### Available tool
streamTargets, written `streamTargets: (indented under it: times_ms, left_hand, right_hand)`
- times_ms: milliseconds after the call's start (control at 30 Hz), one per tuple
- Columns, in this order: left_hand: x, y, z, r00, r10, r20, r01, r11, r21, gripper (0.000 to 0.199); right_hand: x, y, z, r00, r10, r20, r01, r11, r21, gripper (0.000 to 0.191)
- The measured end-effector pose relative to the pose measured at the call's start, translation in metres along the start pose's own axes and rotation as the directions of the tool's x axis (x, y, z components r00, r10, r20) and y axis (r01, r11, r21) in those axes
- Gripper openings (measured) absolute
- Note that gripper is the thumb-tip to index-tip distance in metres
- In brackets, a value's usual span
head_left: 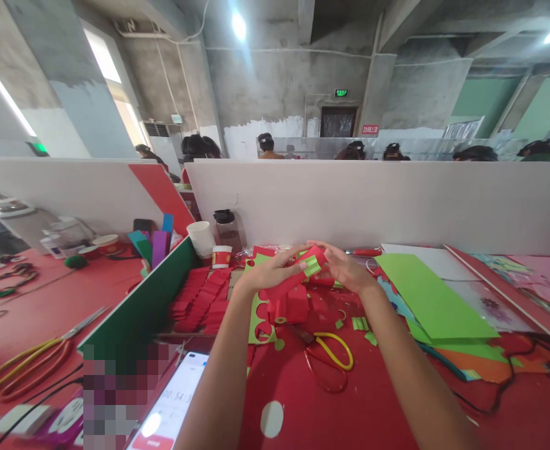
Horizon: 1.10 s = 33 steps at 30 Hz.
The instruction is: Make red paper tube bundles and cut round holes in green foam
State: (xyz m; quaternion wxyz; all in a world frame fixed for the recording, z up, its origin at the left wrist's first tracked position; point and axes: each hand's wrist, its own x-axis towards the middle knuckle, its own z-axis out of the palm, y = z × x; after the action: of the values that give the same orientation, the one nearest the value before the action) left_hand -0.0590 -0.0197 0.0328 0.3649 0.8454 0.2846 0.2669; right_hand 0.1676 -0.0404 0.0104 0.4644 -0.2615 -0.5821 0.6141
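Observation:
My left hand [275, 269] is closed on a folded red strip [284, 284], with its thumb beside a small light-green piece [312, 267] that lies on the red. At the strip's upper right end, the fingers of my right hand [347, 269] bend round the edge and touch it. Just below lie more red folded pieces [296, 306] and a green sheet with round holes [260, 328]. Scissors with one yellow and one red handle [335, 353] rest on the red table [312, 412], nearer to me. Small green scraps [360, 323] are scattered to the right.
Stacked red strips [202, 297] fill the left side beside a green divider [134, 300]. A lit phone [174, 394] lies in front. Green sheets [437, 297] are piled at right. Cups [200, 239] and a bottle [227, 230] stand before a white partition [373, 200]; people sit beyond.

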Motion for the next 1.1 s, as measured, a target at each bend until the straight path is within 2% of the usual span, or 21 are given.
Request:
streamTargets:
  times_ms: [67,233,367,433,633,767,900,1100]
  left_hand:
    - [0.000,0.000,0.000,0.999,0.017,0.037,-0.017,1.000,-0.006,0.056]
    - [0.002,0.004,0.003,0.997,0.076,0.030,-0.074,0.996,-0.055,0.061]
    - [0.003,0.000,0.006,0.999,-0.037,-0.039,0.034,0.996,-0.078,0.080]
    - [0.003,-0.003,0.007,0.997,-0.041,-0.071,0.033,0.993,-0.111,0.088]
    - [0.009,-0.005,0.013,0.984,0.093,-0.150,-0.136,0.942,-0.307,0.098]
    - [0.012,-0.001,0.016,0.962,0.136,-0.235,-0.228,0.874,-0.428,0.095]
    - [0.011,0.002,0.013,0.956,0.083,-0.280,-0.196,0.893,-0.405,0.095]
    - [0.009,0.002,0.011,0.959,0.087,-0.268,-0.175,0.929,-0.325,0.089]
  right_hand:
    - [-0.001,0.000,0.003,0.999,-0.022,-0.044,0.020,0.998,-0.051,0.055]
    - [0.001,0.002,0.005,0.989,-0.053,-0.136,0.035,0.990,-0.136,0.052]
    - [0.001,0.001,0.005,0.981,-0.070,-0.180,0.029,0.975,-0.221,0.048]
    - [0.000,-0.001,0.007,0.983,-0.067,-0.172,0.022,0.967,-0.253,0.048]
    - [-0.001,-0.003,0.015,0.979,-0.030,-0.202,-0.017,0.975,-0.223,0.056]
    - [0.002,0.001,0.013,0.983,-0.011,-0.181,-0.016,0.988,-0.151,0.061]
    - [0.005,0.005,0.009,0.983,-0.016,-0.181,-0.009,0.990,-0.139,0.055]
    - [0.010,0.009,0.004,0.981,-0.043,-0.191,0.008,0.984,-0.177,0.051]
